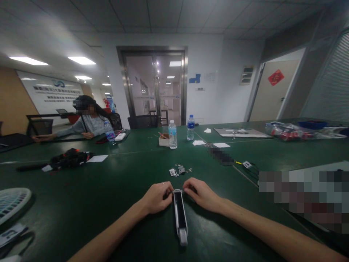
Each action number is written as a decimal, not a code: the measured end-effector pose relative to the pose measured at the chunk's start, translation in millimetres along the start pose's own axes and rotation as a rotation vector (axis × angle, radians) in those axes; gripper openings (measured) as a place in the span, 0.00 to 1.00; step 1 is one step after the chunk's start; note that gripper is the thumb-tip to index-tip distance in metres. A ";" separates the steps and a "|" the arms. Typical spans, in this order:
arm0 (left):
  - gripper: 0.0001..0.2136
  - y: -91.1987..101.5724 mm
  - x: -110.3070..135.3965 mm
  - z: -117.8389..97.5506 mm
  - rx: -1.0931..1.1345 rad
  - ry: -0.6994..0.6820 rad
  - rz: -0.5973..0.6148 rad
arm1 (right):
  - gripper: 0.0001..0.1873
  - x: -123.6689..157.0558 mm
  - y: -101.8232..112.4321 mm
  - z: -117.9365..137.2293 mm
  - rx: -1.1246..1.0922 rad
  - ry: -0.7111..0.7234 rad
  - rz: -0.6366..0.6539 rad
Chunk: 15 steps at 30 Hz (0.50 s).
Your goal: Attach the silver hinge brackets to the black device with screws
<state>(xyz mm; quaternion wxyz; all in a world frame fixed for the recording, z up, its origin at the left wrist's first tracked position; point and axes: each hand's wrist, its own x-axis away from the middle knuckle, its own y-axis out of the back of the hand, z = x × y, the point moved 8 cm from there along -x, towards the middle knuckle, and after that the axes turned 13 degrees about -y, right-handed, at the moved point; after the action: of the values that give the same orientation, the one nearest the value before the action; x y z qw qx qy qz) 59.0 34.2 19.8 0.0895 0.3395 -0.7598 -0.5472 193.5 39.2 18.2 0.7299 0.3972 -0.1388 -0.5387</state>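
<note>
A long, narrow piece with a white frame and a dark inner face (180,211) lies on the green table, pointing away from me; its exact kind I cannot tell. My left hand (158,196) is at the left of its far end, with thumb and fingers curled together in a pinch. On the other side of that end, my right hand (201,193) is also closed in a pinch. What sits between the fingertips is too small to make out. Just beyond both hands lie small metal plates (181,169) with several rings or nuts scattered around them.
Water bottles (172,135) and a small box (164,140) stand farther back. White papers (221,145) and a flat board (241,133) lie at the back right. A white slatted object (13,203) is on the left. Another person (91,122) sits at the far left.
</note>
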 end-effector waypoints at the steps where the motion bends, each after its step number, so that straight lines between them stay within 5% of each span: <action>1: 0.06 -0.1 0.3 0.2 0.005 0.003 0.003 | 0.06 0.4 0.0 0.3 -0.003 -0.001 0.007; 15: 0.05 -1.0 -0.1 2.1 -0.007 -0.032 -0.034 | 0.05 1.0 -1.7 -3.8 -0.034 -0.068 0.056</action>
<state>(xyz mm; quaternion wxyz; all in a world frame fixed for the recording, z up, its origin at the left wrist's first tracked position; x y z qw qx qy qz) 58.5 35.8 18.2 0.0693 0.3435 -0.7532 -0.5567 195.1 39.7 14.3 0.7463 0.3621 -0.1651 -0.5335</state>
